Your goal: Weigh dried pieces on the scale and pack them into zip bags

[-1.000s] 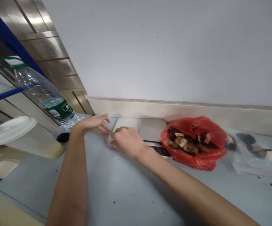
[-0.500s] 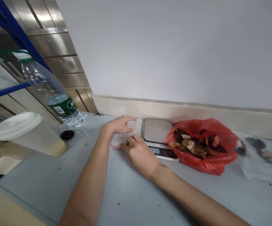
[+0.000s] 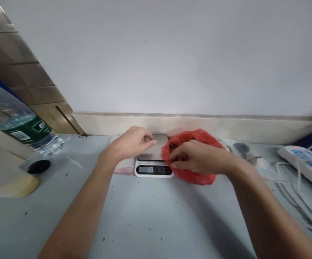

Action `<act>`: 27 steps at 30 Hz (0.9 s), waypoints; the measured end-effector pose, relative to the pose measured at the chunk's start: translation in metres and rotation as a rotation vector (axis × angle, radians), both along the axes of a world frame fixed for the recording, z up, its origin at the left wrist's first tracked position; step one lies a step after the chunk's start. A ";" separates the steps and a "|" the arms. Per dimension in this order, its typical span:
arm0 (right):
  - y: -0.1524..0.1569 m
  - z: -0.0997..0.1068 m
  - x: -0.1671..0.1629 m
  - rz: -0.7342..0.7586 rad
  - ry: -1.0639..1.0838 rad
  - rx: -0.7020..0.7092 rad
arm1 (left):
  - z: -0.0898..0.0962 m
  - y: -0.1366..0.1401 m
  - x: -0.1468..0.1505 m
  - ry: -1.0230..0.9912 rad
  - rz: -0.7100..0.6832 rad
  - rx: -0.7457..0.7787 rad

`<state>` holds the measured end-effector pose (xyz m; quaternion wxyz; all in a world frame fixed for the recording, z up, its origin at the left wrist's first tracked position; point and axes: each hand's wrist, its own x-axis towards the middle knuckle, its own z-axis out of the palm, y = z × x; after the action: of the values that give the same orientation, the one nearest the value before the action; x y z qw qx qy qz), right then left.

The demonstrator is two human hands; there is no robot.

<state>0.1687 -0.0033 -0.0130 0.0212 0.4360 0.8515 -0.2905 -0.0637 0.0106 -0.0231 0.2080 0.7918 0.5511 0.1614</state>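
My left hand hovers over the left part of the kitchen scale, fingers loosely curled and thumb apart, with nothing visible in it. The scale has a bare metal plate and a lit display with blurred digits. To its right sits a red plastic bag with its mouth open. My right hand is at the bag's mouth, thumb and forefinger apart; its other fingertips are partly hidden. Dark dried pieces show a little at the bag's left inner side. Clear zip bags lie left of the scale, partly under my left hand.
A water bottle and a cup with yellowish liquid stand at the left, near a black cap. At the right lie a clear bag with pieces inside, a white power strip and cables. A wall closes off the back.
My left hand has left the clear bags and moved right over the scale. My right hand has gone from the clear bags to the red bag's mouth. The view has swung right.
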 end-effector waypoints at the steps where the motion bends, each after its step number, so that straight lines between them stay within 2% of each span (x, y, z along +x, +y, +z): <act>1: 0.002 0.001 0.009 -0.026 0.019 -0.001 | -0.002 -0.002 0.010 -0.025 -0.015 0.015; 5: 0.006 0.012 0.037 -0.111 0.054 0.008 | -0.012 -0.006 0.038 -0.014 0.005 0.057; 10: 0.007 0.026 0.075 -0.237 0.053 0.181 | -0.014 -0.001 0.049 -0.005 -0.082 0.132; 14: 0.010 0.027 0.101 -0.462 0.096 0.180 | -0.007 0.004 0.053 -0.149 0.018 0.204; 17: 0.015 0.021 0.107 -0.625 0.029 0.156 | -0.001 0.004 0.062 -0.224 0.082 0.249; 20: 0.020 0.012 0.103 -0.745 0.015 0.176 | 0.008 0.001 0.076 -0.237 0.081 0.323; 24: 0.022 0.007 0.100 -0.861 0.115 0.276 | 0.019 -0.005 0.094 -0.159 -0.025 0.328; 27: 0.019 0.012 0.109 -0.894 0.305 0.239 | 0.021 -0.007 0.099 -0.062 -0.115 0.300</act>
<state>0.2779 0.0155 -0.0011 -0.2809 0.7108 0.6017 -0.2319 0.0355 0.0039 -0.0026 0.1134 0.8388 0.4679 0.2542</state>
